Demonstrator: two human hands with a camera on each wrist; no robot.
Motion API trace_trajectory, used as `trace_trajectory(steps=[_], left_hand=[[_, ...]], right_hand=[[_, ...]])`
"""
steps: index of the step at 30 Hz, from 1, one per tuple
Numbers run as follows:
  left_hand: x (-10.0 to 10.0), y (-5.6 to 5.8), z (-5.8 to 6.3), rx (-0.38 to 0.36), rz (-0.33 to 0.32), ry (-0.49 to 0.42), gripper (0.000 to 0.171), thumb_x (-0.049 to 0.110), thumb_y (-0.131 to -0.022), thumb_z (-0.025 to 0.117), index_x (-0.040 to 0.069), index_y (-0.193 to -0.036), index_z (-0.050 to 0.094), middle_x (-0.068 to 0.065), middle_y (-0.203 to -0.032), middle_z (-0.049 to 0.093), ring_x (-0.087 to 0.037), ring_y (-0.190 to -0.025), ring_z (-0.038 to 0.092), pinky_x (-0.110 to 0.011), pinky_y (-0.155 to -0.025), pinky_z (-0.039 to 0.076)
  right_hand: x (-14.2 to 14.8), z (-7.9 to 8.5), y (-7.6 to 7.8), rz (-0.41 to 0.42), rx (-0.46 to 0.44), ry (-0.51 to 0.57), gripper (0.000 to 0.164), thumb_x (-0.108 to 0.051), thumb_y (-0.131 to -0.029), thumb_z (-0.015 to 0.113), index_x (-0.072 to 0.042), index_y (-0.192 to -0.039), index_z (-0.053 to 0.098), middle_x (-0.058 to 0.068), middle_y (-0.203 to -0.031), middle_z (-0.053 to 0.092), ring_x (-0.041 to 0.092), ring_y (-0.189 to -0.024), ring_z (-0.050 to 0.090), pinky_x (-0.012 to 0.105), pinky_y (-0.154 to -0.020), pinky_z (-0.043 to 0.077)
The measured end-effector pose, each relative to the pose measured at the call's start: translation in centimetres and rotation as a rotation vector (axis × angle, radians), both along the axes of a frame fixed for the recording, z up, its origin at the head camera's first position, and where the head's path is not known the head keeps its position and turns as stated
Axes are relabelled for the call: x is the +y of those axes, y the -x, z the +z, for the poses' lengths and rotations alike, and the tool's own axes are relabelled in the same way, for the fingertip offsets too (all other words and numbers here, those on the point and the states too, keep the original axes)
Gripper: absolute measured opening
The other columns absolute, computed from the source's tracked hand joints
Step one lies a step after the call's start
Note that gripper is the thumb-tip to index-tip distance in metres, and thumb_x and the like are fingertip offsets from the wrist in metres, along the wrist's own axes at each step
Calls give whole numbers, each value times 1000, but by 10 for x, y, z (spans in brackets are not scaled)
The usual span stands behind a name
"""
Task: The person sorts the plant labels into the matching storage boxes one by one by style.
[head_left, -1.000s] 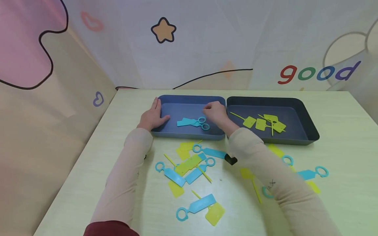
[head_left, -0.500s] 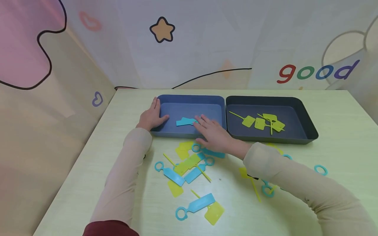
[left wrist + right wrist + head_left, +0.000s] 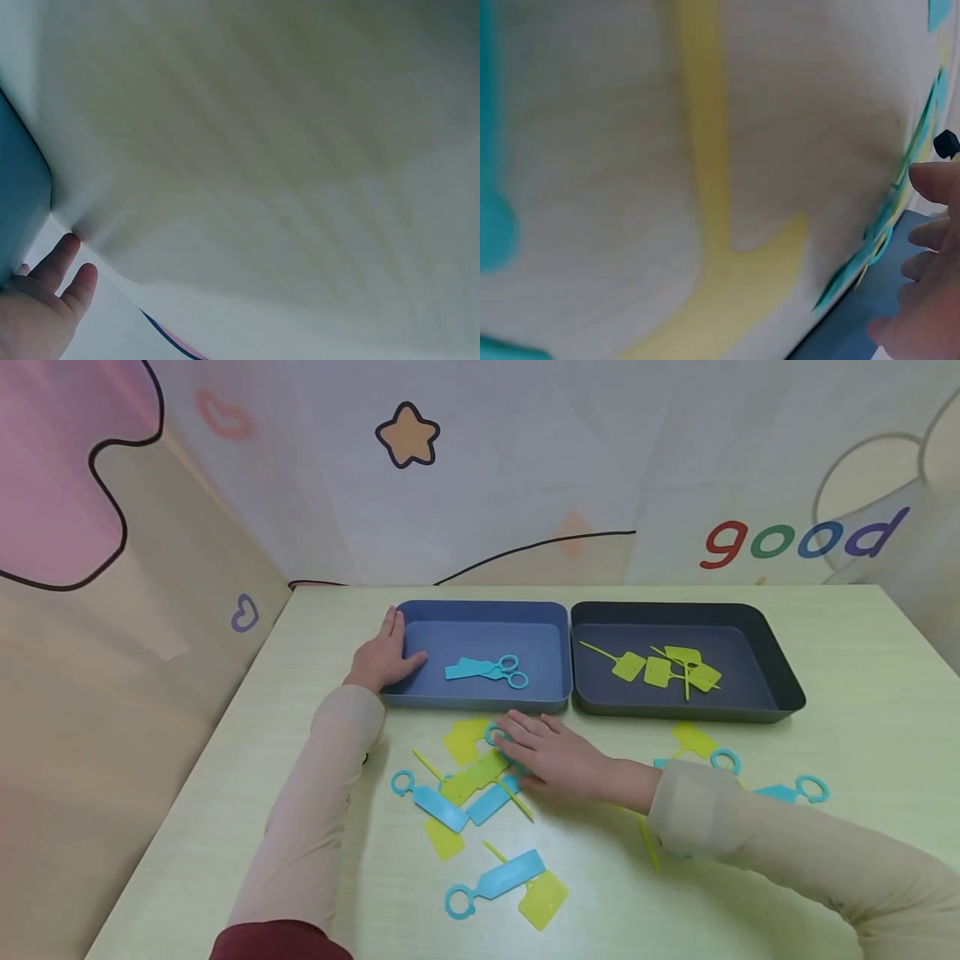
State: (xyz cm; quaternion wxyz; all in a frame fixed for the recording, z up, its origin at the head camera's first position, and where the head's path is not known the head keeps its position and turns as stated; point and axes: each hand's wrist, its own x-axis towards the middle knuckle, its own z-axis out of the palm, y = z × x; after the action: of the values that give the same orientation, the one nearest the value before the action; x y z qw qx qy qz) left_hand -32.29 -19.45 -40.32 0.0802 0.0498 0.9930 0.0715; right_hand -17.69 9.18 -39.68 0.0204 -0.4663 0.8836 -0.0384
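Note:
In the head view my left hand rests at the left rim of the blue tray, its fingers straight and the thumb over the rim. The left wrist view shows these fingers beside the tray wall. Two blue ring tags lie overlapped in that tray. My right hand is over the upper right of a mixed pile of blue and yellow plastic tags, fingers extended, partly covering a blue ring tag. A yellow stemmed tag and a blue ring tag show beside it.
Right of the blue tray stands a dark tray with several yellow tags. A blue ring tag crosses a yellow tag near the front. More tags, partly behind the right sleeve, lie at the right.
My right hand has moved out of the blue tray, toward me, down to the pile, and its fingers have opened out. The left hand stays on the tray rim.

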Motion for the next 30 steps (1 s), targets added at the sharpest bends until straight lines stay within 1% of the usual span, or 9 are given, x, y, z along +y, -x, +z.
trace_trajectory(steps=[6, 9, 13, 18, 24, 30], left_hand=[[0, 0, 0, 1, 0, 4, 85, 51, -87, 39, 3, -142, -4, -11, -149, -10, -34, -112, 49, -41, -82, 44], [0, 0, 0, -1, 0, 1, 85, 51, -87, 40, 3, -142, -4, -11, -149, -10, -35, -112, 48, -41, -82, 44], [-1, 0, 1, -3, 2, 0, 86, 52, -86, 40, 3, -142, -4, -11, -149, -10, -34, -111, 49, -41, -80, 44], [-1, -1, 1, -2, 0, 3, 86, 52, -86, 40, 3, -142, -4, -11, -149, -10, -34, -106, 52, -40, -77, 45], [-2, 1, 0, 6, -4, 1, 86, 52, -86, 40, 3, -142, -3, -11, -149, -9, -33, -108, 51, -39, -76, 46], [-1, 1, 0, 2, 1, -1, 86, 52, -86, 40, 3, -142, -3, -11, -149, -9, -33, -110, 50, -40, -78, 45]], right_hand=[[5, -5, -8, -42, -89, -3, 52, -26, -87, 53, -3, -132, 40, 13, -145, 25, 30, -135, 19, 55, -101, 23], [7, -7, -8, -51, -104, 4, 48, -26, -87, 52, -6, -130, 44, 12, -145, 26, 29, -135, 19, 56, -101, 23], [10, -8, -7, -35, -85, 36, 40, -24, -86, 56, -11, -123, 52, 12, -142, 33, 29, -133, 24, 56, -99, 26], [12, -9, -6, -14, -72, 88, 25, -21, -83, 60, -15, -108, 61, 13, -137, 40, 31, -130, 30, 56, -97, 29], [10, -9, -6, -11, -74, 102, 19, -18, -81, 62, -16, -100, 65, 14, -132, 45, 32, -128, 34, 55, -96, 31], [10, -10, -6, 15, -32, 157, 10, -12, -78, 64, -15, -87, 66, 14, -125, 51, 32, -121, 42, 49, -91, 37]])
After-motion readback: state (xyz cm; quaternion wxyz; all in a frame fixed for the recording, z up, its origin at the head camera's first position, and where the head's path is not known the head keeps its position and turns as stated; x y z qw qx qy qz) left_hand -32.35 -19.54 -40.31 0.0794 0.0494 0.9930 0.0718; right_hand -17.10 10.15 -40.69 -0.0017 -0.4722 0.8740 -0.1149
